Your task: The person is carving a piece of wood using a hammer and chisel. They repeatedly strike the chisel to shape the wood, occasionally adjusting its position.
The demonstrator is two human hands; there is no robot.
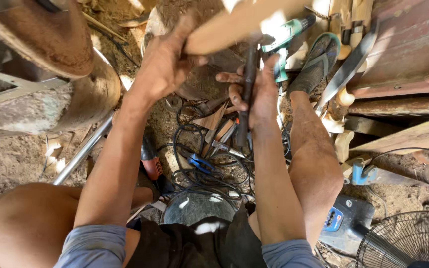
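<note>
The left hand (162, 64) has its grip closed around the near end of a pale, smooth wooden piece (239, 22), which runs off toward one o'clock. The right hand (254, 92), just beside it at three o'clock, wraps narrow around a dark, rough metal rod (247, 97) held nearly upright above tangled black cables (199, 168) on the dusty floor.

Two hands (165, 64) (259, 94), one pale wooden piece (234, 25), one dark metal tool (248, 84), one green drill (284, 42), one sandal (319, 62), one fan (408, 240), two logs (50, 37) (199, 79).
</note>
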